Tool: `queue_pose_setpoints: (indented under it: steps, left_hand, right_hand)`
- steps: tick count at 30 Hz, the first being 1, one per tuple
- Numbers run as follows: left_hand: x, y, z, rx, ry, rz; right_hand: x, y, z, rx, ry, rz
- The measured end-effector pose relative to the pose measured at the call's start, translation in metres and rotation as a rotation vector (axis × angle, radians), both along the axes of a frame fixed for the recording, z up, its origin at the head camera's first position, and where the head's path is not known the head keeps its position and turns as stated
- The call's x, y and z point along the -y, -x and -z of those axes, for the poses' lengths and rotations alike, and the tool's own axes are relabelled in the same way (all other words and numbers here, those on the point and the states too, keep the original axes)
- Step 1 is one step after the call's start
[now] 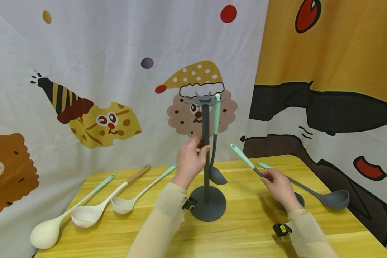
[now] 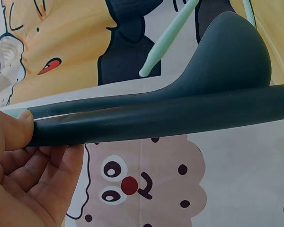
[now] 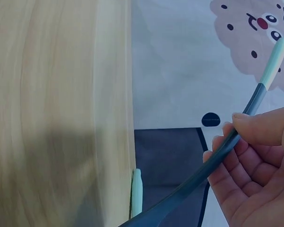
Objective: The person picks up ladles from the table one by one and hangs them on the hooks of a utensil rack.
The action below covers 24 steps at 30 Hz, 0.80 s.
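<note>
A dark grey utensil stand with a round base, a tall pole and a hooked top stands mid-table. My left hand grips its pole between thumb and fingers, as the left wrist view also shows. From a hook on the stand's right side hangs a ladle with a mint handle and dark grey bowl. To the right, my right hand pinches the dark shaft of another mint-handled ladle, raised above the table with its handle slanting up leftward. In the head view, that hand partly covers its bowl.
On the table's right lies a dark grey ladle with a mint handle. Along the left lie a cream ladle with a mint handle, a white ladle with a wooden handle and a smaller cream ladle. A printed cloth hangs behind.
</note>
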<state>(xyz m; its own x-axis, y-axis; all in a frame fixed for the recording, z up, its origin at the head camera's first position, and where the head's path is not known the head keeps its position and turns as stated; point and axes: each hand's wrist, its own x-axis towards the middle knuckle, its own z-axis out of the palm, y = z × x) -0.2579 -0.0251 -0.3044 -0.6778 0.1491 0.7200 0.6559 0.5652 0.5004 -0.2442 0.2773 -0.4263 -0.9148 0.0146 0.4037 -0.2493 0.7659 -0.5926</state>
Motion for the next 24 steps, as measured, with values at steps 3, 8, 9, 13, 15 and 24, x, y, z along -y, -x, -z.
queue_pose_setpoints:
  steps: [3, 8, 9, 13, 15, 24]
  left_hand:
    - [0.000, -0.001, 0.000, -0.001, -0.001, -0.001]
    - [0.000, -0.001, 0.000, -0.007, 0.002, -0.003]
    - [0.000, -0.001, 0.000, -0.007, 0.003, -0.004]
    - [0.000, -0.001, 0.000, 0.001, 0.006, -0.009]
    - [0.000, -0.001, 0.000, 0.002, 0.005, -0.008]
    - [0.000, -0.001, -0.001, -0.007, -0.004, -0.002]
  right_hand:
    - [0.004, 0.000, -0.001, -0.014, 0.011, 0.001]
    - [0.010, -0.002, -0.006, -0.049, 0.051, 0.010]
    - [0.011, -0.003, -0.007, -0.060, 0.062, 0.012]
    - [0.018, -0.003, -0.010, -0.124, 0.087, 0.026]
    - [0.020, -0.004, -0.010, -0.155, 0.091, 0.032]
    - [0.028, -0.001, -0.009, -0.211, 0.111, 0.050]
